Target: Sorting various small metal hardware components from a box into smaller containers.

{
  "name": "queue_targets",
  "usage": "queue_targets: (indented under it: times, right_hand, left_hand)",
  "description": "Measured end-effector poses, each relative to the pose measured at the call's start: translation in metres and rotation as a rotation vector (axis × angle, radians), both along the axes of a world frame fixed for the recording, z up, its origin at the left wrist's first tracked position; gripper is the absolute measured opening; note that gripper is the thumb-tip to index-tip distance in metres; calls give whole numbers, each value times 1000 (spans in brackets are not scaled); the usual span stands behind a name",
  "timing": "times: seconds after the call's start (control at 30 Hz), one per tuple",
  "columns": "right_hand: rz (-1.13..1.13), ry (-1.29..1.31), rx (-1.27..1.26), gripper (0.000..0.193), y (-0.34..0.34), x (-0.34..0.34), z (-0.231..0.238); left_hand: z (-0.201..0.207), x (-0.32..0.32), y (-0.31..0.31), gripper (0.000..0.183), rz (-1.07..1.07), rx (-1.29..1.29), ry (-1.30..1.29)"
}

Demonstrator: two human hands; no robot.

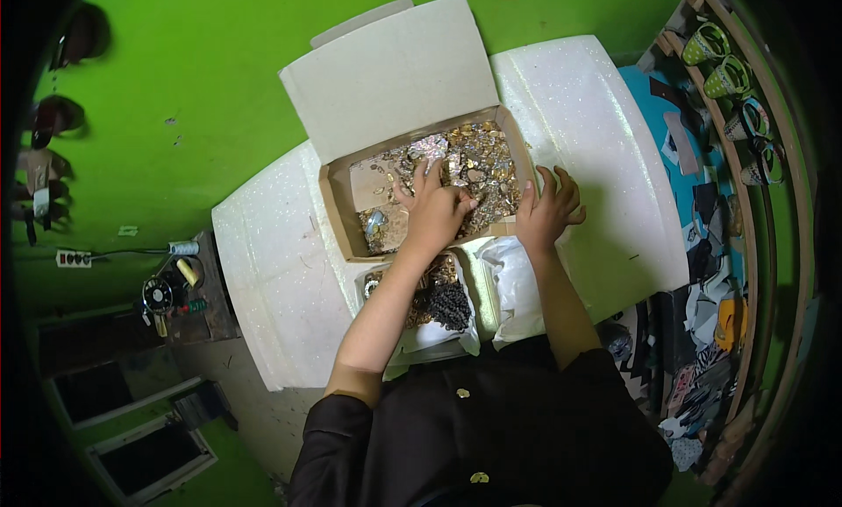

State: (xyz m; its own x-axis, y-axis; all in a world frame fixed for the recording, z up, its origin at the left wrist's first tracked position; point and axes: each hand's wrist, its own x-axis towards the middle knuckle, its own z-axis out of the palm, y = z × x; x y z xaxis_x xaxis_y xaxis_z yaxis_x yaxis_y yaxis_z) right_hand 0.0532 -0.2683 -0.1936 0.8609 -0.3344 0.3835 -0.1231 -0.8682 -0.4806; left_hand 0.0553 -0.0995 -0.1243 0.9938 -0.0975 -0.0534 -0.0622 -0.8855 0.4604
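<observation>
A cardboard box (338, 210) with its lid (390, 77) raised lies on the table, holding many small gold, silver and clear shiny pieces (491, 152). My left hand (432, 216) reaches over its near wall into the pieces. Thumb and forefinger come together there, the other fingers stretched out; anything between the tips is too small to make out. At the box's near right corner, my right hand (544, 219) has its fingers apart and holds nothing visible. A pale oval piece (375, 222) sits near the box's left end.
Nearer me stands a smaller lined container (474, 321) with black beads (447, 307) and brownish pieces. Beside it is white plastic wrapping (516, 283). The glittery white table cover (272, 244) extends around the boxes. Fabric scraps (702, 270) and a wooden rack (745, 349) stand at right.
</observation>
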Motion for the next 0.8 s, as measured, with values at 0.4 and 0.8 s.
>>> queue_targets:
  times: [0.4, 0.8]
  right_hand:
    - [53, -64, -11, 30, -6, 7, -11]
    - [102, -28, -82, 35, -6, -2, -9]
  left_hand:
    - [25, -143, 77, 22, 293, -114, 15]
    - [-12, -252, 81, 10, 446, 213, 193]
